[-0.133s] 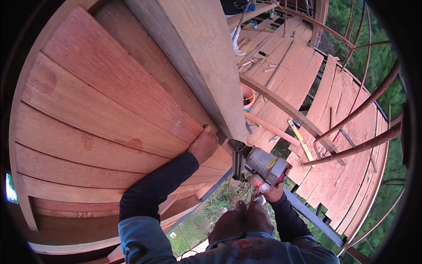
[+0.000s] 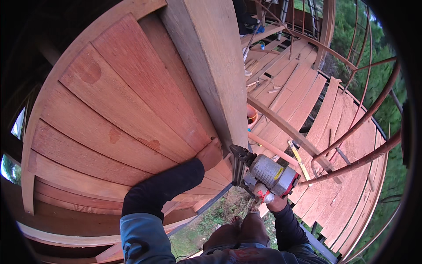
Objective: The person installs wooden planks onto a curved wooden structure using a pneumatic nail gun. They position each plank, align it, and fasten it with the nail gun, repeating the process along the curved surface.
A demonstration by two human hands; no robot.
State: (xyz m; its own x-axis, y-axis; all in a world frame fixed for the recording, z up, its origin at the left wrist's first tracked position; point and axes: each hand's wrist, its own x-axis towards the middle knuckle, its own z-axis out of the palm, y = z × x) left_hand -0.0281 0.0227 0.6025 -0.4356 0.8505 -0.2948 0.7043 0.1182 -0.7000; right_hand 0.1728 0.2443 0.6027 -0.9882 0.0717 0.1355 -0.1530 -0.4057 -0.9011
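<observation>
My left hand [image 2: 210, 155] is closed around the narrow lower end of a reddish wooden board [image 2: 151, 83], beside a thick timber post [image 2: 211, 66]. This board is the uppermost of several tapered planks in a curved wooden panel. In my right hand [image 2: 278, 203] is a nail gun [image 2: 270, 174], grey with a black nose and red trim, its handle partly wrapped in pale material with a red tie. My fingers there are mostly hidden behind the tool. The gun's nose and magazine stand close to the board ends, near the post's foot; whether they touch cannot be told.
A plank deck [image 2: 338, 145] at right carries loose offcuts, an orange bucket [image 2: 252, 115], an orange pipe [image 2: 272, 147] and a yellow spirit level [image 2: 300, 157]. Rusty curved bars [image 2: 360, 163] cross at right. Below, grass shows past an edge. Another person's dark sleeve [image 2: 242, 17] is at the top.
The whole view has shifted, with the panel appearing further right and lower. The nail gun has tilted slightly and sits a little lower, away from the post. My left hand keeps its hold.
</observation>
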